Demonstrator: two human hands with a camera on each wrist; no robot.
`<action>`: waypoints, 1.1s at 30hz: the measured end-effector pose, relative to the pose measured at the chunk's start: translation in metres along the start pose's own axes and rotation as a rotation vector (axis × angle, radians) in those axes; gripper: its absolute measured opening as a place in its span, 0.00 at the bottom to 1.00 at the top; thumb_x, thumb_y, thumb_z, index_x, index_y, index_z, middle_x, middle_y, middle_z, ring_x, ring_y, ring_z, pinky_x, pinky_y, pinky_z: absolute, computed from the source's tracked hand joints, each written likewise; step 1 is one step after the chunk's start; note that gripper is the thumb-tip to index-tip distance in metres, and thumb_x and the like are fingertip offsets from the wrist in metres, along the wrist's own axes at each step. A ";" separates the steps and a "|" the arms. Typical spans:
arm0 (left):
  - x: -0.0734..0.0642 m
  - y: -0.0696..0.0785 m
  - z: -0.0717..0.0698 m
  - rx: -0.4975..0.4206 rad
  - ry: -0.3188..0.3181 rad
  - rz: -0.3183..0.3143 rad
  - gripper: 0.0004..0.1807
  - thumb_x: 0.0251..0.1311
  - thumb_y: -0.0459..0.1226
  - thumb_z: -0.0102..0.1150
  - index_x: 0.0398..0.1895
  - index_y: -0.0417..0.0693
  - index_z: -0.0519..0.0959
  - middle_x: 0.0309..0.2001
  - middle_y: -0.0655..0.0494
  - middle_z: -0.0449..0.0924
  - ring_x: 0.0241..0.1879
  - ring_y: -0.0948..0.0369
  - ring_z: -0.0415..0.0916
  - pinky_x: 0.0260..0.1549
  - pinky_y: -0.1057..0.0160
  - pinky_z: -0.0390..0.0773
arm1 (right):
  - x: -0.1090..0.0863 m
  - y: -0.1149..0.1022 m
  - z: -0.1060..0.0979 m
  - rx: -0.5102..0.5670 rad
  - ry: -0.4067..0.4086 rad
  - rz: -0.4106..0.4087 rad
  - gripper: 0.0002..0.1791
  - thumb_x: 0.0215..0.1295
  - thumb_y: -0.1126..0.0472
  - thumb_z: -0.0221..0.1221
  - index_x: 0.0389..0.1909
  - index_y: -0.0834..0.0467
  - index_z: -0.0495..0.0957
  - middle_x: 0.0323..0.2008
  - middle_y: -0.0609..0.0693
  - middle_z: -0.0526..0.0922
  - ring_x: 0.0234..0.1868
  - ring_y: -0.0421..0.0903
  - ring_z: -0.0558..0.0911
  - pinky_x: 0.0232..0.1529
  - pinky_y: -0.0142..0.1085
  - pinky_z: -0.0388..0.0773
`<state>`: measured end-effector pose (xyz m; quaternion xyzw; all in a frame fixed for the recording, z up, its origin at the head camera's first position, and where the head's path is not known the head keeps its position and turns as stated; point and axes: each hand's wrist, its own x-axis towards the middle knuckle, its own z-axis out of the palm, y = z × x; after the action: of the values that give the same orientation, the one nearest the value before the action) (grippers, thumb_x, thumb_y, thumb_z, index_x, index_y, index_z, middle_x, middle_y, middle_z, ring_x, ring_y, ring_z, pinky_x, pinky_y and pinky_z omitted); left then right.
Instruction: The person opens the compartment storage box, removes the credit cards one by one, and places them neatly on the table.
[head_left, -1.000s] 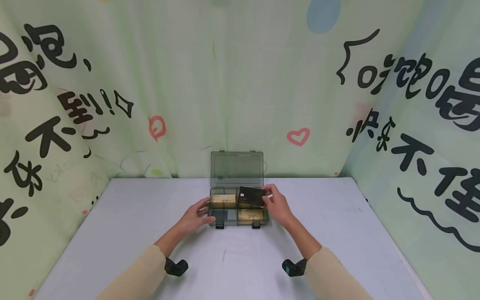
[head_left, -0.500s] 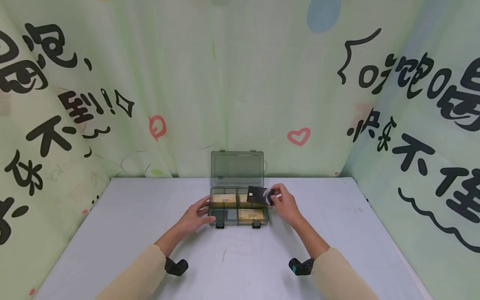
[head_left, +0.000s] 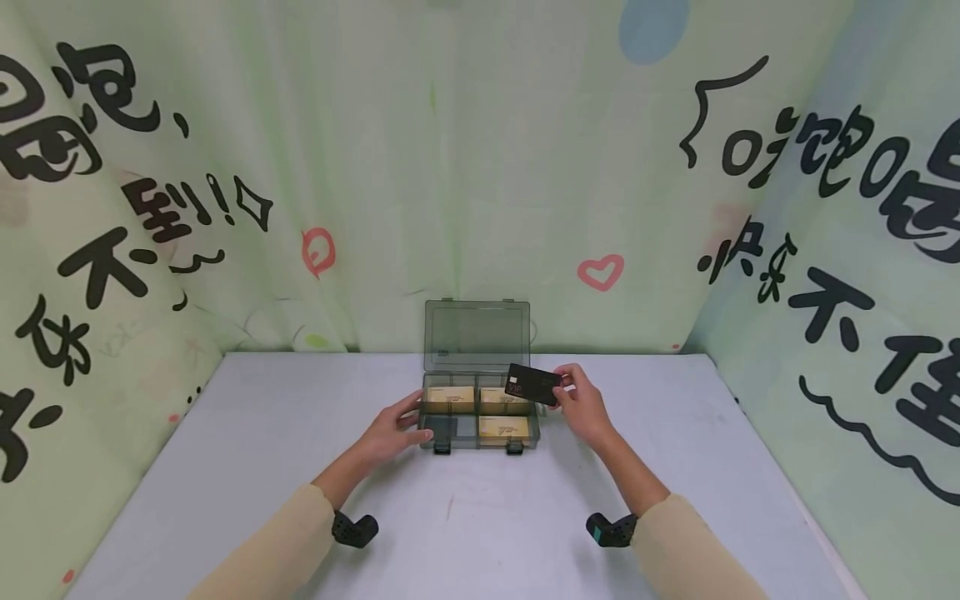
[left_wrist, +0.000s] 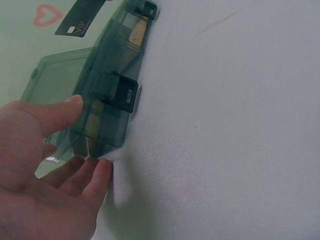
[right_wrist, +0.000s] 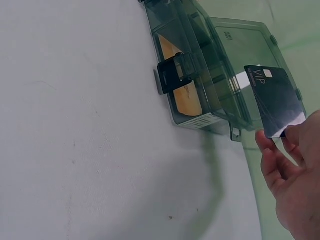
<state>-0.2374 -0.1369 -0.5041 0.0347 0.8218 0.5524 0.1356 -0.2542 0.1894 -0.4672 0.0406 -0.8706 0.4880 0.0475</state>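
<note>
A smoky clear plastic box [head_left: 525, 440] stands mid-table with its lid [head_left: 477, 335] upright. Gold cards [head_left: 503, 427] lie in three of its compartments. My right hand [head_left: 583, 408] pinches a black VIP card [head_left: 533, 383] by its right end and holds it in the air over the box's far right corner; the card [right_wrist: 273, 101] and the box [right_wrist: 192, 75] show in the right wrist view. My left hand [head_left: 397, 432] rests with straight fingers against the box's left end [left_wrist: 100, 127], thumb on its upper edge. The black card [left_wrist: 80, 16] appears far off there.
The box sits on a pale grey table [head_left: 225, 467] enclosed by green printed curtains [head_left: 262, 167] at the back and both sides. Black wrist-camera mounts [head_left: 354, 529] sit under both sleeves.
My right hand has lifted the black card up and to the right, from over the box's right compartments to above its far right corner. The left hand has stayed put.
</note>
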 end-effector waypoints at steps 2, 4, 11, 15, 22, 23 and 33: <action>0.000 0.001 0.000 0.011 -0.001 0.001 0.43 0.59 0.36 0.65 0.75 0.60 0.56 0.72 0.47 0.61 0.70 0.44 0.61 0.63 0.42 0.69 | 0.000 0.001 -0.002 0.011 0.005 0.002 0.13 0.71 0.70 0.49 0.54 0.63 0.66 0.42 0.62 0.73 0.35 0.60 0.84 0.30 0.29 0.74; 0.001 0.001 0.001 0.017 -0.001 -0.003 0.43 0.58 0.36 0.65 0.75 0.60 0.56 0.72 0.47 0.62 0.70 0.44 0.61 0.63 0.42 0.69 | 0.000 0.002 -0.003 0.020 0.007 0.004 0.13 0.71 0.70 0.49 0.54 0.63 0.65 0.42 0.63 0.73 0.34 0.58 0.84 0.31 0.29 0.74; 0.002 0.000 0.001 0.020 0.003 -0.008 0.43 0.58 0.35 0.66 0.75 0.60 0.56 0.72 0.47 0.62 0.70 0.44 0.62 0.64 0.42 0.68 | 0.002 0.007 -0.006 0.013 0.034 0.010 0.13 0.70 0.71 0.49 0.54 0.62 0.67 0.42 0.62 0.74 0.33 0.51 0.84 0.31 0.28 0.76; 0.002 0.000 0.001 0.017 0.005 -0.004 0.43 0.58 0.35 0.65 0.75 0.60 0.56 0.72 0.47 0.62 0.70 0.44 0.62 0.63 0.42 0.69 | 0.002 0.010 -0.009 0.003 0.048 0.011 0.13 0.70 0.72 0.49 0.54 0.62 0.67 0.42 0.62 0.75 0.33 0.50 0.84 0.31 0.28 0.76; 0.001 0.001 0.001 0.005 0.004 0.001 0.43 0.59 0.35 0.65 0.75 0.60 0.56 0.72 0.47 0.61 0.70 0.44 0.61 0.63 0.42 0.68 | 0.004 0.014 -0.017 -0.029 0.068 0.028 0.13 0.70 0.71 0.50 0.54 0.60 0.68 0.41 0.62 0.76 0.32 0.52 0.84 0.31 0.30 0.74; 0.001 0.001 0.001 0.007 0.005 0.000 0.43 0.59 0.35 0.65 0.75 0.60 0.56 0.72 0.47 0.61 0.70 0.44 0.61 0.63 0.42 0.68 | 0.004 0.015 -0.018 -0.032 0.069 0.031 0.13 0.70 0.71 0.50 0.54 0.60 0.68 0.41 0.62 0.76 0.32 0.52 0.84 0.31 0.30 0.74; 0.000 0.001 0.001 0.007 0.008 -0.002 0.43 0.58 0.35 0.66 0.75 0.61 0.56 0.72 0.47 0.61 0.70 0.44 0.61 0.63 0.42 0.69 | 0.006 0.022 -0.026 -0.071 0.102 0.028 0.13 0.70 0.71 0.49 0.54 0.61 0.68 0.41 0.64 0.76 0.31 0.50 0.84 0.29 0.29 0.75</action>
<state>-0.2369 -0.1353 -0.5034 0.0324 0.8243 0.5495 0.1327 -0.2618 0.2235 -0.4716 0.0017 -0.8843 0.4588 0.0863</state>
